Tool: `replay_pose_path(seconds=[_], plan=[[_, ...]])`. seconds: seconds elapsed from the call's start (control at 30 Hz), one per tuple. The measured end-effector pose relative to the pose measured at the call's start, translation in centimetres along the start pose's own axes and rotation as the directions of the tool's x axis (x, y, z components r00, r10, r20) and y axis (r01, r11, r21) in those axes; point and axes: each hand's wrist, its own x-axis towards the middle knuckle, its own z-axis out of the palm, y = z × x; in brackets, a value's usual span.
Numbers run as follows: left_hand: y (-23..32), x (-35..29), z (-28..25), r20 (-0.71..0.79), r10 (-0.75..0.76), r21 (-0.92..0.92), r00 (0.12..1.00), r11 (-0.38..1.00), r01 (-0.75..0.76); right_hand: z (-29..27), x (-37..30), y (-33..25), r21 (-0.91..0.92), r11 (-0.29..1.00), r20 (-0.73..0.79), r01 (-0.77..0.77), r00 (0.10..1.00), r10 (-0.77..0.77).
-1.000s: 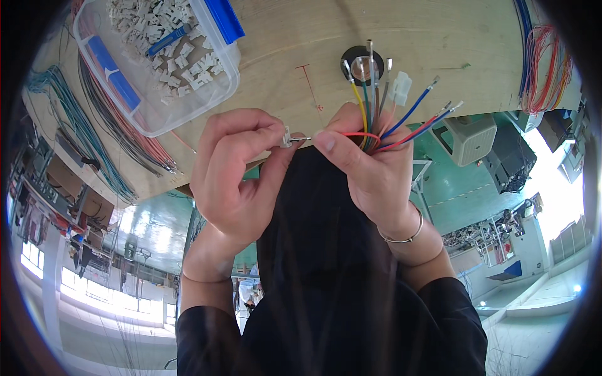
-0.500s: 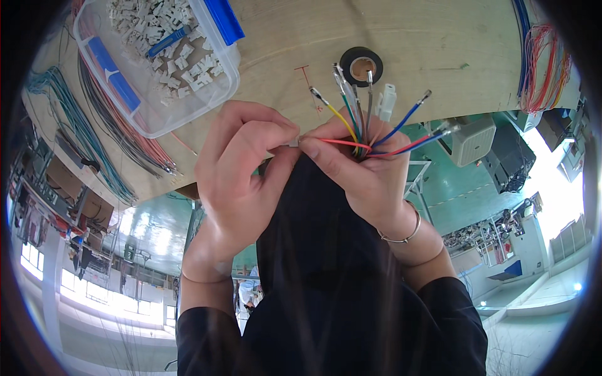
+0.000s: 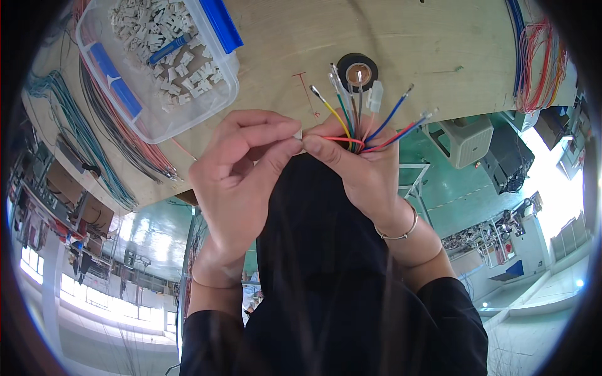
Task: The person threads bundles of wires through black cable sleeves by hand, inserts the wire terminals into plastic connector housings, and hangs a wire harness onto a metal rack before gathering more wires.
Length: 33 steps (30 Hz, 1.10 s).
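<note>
Between the fingertips of my left hand [image 3: 241,169] is a small white connector housing [image 3: 298,134], mostly hidden by the thumb and forefinger. My right hand [image 3: 357,166] is closed around a bundle of coloured wires [image 3: 356,139] and pinches a red wire's end against the connector. How far that end sits inside cannot be seen. From the bundle, yellow, green, brown, grey, blue and red wires fan upward with metal terminals on their tips. One pinkish wire carries a white plug [image 3: 375,97].
A clear plastic bin [image 3: 232,84] of white connectors, with a blue pen-like tool [image 3: 168,49], stands on the table [image 3: 282,37] at the upper left. Black tape [image 3: 357,70] lies beyond the wires. Wire bundles [image 3: 540,69] lie at both sides. A beige stool [image 3: 467,138] stands off the right edge.
The connector has turned more upright in my left fingertips, and the left hand has rotated slightly. My right hand has shifted a little left with the bundle.
</note>
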Motion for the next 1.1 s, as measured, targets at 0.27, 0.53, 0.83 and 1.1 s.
replay_pose_path(seconds=[0.27, 0.53, 0.83, 1.1], plan=[[1.3, 1.0, 0.7, -0.079, -0.083, -0.170, 0.993, 0.983, 0.068, 0.0, 0.0, -0.1, -0.005, 0.994, 0.072, -0.106, 0.992, 0.106], [-0.1, 0.5, 0.2, -0.064, 0.191, 0.159, 0.979, 0.971, -0.179, 0.0, 0.0, -0.2, -0.004, 0.996, 0.114, -0.090, 0.989, 0.090], [-1.0, 0.1, 0.8, -0.125, 0.120, -0.046, 0.985, 0.991, -0.127, 0.5, -0.3, 0.1, 0.218, 0.974, -0.103, 0.053, 0.994, -0.031], [-1.7, 0.3, 1.2, -0.197, -0.032, -0.528, 0.980, 0.846, -0.079, 0.8, -0.5, 0.2, 0.192, 0.978, -0.108, 0.083, 0.992, -0.063]])
